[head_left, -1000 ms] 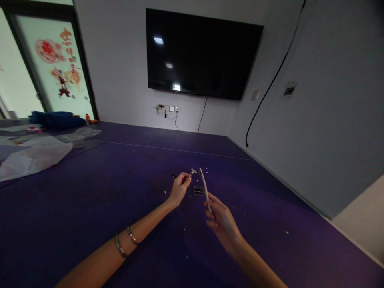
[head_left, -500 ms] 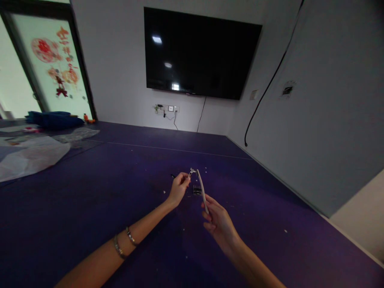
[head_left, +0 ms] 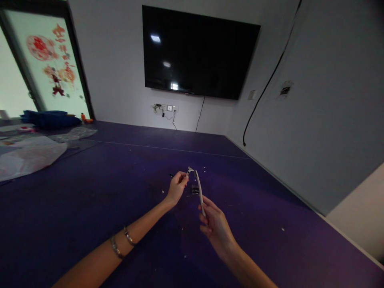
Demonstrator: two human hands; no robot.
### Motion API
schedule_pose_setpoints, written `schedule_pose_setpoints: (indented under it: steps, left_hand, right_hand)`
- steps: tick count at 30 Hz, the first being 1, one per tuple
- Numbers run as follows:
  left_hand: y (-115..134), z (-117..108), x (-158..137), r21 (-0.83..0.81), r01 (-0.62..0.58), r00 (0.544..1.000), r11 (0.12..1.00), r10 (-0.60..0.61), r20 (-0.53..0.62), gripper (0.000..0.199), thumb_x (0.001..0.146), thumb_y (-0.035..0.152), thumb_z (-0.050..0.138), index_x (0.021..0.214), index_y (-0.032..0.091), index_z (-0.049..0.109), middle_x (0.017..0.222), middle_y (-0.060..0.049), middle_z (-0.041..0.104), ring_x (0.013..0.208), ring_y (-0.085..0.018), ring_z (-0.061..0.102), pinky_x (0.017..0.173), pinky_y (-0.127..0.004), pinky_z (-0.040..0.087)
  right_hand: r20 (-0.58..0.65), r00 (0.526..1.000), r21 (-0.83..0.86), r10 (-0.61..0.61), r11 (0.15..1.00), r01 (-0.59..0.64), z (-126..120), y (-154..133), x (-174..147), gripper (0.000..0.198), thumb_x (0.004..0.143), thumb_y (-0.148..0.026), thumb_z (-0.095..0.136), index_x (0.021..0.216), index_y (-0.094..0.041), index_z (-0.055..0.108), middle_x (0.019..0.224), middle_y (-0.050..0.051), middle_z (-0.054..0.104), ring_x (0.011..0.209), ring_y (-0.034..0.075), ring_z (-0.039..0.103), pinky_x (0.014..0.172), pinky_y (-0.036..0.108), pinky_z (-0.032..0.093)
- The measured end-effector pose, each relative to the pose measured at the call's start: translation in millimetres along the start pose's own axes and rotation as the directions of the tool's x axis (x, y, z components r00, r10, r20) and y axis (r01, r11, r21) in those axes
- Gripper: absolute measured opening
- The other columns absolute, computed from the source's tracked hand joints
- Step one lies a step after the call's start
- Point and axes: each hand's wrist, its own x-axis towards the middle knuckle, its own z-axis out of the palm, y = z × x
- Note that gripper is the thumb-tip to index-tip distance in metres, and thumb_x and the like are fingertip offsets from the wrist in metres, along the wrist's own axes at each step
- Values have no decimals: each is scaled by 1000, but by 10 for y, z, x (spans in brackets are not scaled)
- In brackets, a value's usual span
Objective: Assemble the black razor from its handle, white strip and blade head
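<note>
My left hand [head_left: 177, 187] is closed in a pinch on the handle of a small silver razor [head_left: 189, 171], its T-shaped head pointing up and away. My right hand [head_left: 216, 222] grips a pale toothbrush [head_left: 200, 189], held nearly upright. The brush's dark bristle end is right beside the razor head; whether they touch I cannot make out. Behind the toothbrush, a small dark case [head_left: 195, 190] with a clear edge lies on the purple surface [head_left: 144, 256]. Next to my left fingers a short black object [head_left: 171, 175] lies partly hidden.
Several small white scraps [head_left: 283, 229] are scattered over the surface. Clear plastic sheeting [head_left: 36, 158] and a dark blue cloth bundle [head_left: 51, 119] lie at the far left. A television [head_left: 201, 52] hangs on the wall, and a black cable [head_left: 264, 90] dangles at the right.
The whole view has shifted slightly. Both hands keep their holds, and the toothbrush tip and razor head have moved only a little against each other.
</note>
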Motion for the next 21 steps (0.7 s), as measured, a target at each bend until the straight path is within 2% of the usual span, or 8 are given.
schedule_pose_setpoints:
  steps: [6,12,18,21]
  left_hand:
    - [-4,33,-20,-9,11,1000,1000,-11,10,17,71,32,57,70,16,51,57,4,48,50,-9,44,49,-22,34]
    - [-16,37,-20,-13,34,999,999,-34,-3,15,71,29,57,71,16,51,58,3,50,50,-9,45,49,-22,35]
    - [26,64,-48,-26,46,999,999,-46,9,18,70,32,59,70,16,51,56,4,49,49,-9,46,48,-21,35]
    - [27,78,-60,-27,44,999,999,-43,18,18,70,32,59,71,16,51,57,3,51,50,-9,47,49,-21,36]
  right_hand:
    - [13,999,39,-39,998,38,-9,-28,63,36,61,-18,65,96,-20,60,67,-3,51,44,4,32,36,16,14]
    - [27,999,43,30,999,-31,29,66,3,37,62,-20,65,99,-20,59,69,-3,51,43,3,32,36,15,13]
    - [7,999,55,-39,998,38,65,-16,18,38,61,-18,65,98,-21,60,67,-3,50,43,3,31,36,16,14]
    - [5,1000,43,-28,999,28,70,-5,9,38,61,-19,66,99,-22,60,68,-3,51,44,4,32,36,16,15]
